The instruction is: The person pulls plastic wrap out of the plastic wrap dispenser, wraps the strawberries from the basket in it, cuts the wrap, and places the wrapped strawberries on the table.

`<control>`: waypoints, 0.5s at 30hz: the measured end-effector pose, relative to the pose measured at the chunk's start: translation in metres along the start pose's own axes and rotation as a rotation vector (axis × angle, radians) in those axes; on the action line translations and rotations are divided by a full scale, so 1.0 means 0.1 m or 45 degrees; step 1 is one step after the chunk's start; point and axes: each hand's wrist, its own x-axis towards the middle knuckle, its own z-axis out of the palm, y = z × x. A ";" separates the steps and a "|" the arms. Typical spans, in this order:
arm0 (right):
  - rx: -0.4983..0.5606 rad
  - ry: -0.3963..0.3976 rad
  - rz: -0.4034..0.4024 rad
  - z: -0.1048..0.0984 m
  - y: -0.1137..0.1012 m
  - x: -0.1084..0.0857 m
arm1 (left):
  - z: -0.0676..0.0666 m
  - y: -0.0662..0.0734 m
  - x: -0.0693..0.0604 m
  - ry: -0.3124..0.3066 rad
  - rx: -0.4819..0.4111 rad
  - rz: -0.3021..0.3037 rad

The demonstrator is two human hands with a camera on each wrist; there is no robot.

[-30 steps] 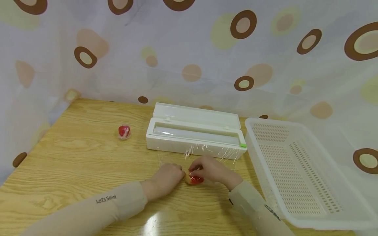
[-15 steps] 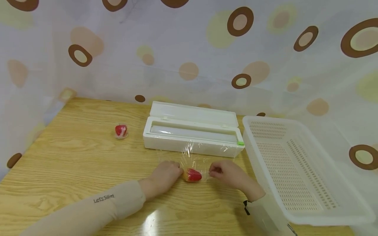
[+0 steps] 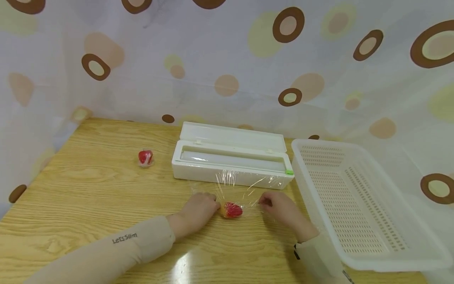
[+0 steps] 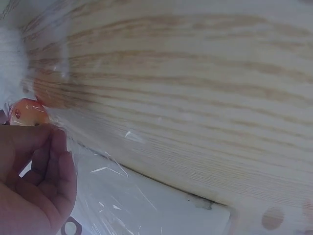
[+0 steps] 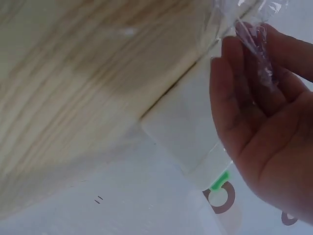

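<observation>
A small film-wrapped red fruit [image 3: 145, 157] sits at far left on the pale wooden table [image 3: 88, 205]. The left hand [image 3: 199, 209] pinches clear plastic film [image 3: 250, 199] beside the yellow end of a red-and-yellow fruit [image 3: 232, 210], lying under that film, nearer than a long white open-lidded box [image 3: 220, 175]. The right hand [image 3: 281, 209] pinches bunched film. At right stands a white perforated plastic basket [image 3: 349, 215].

Red-yellow fruit [image 3: 233, 210], white box [image 3: 198, 172], brown-ringed backdrop [image 3: 198, 43]
</observation>
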 end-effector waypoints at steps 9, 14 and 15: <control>-0.496 0.419 -0.047 0.16 -0.05 -0.11 | 0.01 -0.01 0.00 0.000 -0.009 -0.011; -0.412 0.665 -0.428 0.17 -0.30 -0.16 | 0.01 -0.02 0.01 -0.018 -0.009 -0.017; -0.391 0.647 -0.509 0.19 -0.34 -0.17 | 0.01 -0.02 0.01 -0.019 -0.016 -0.020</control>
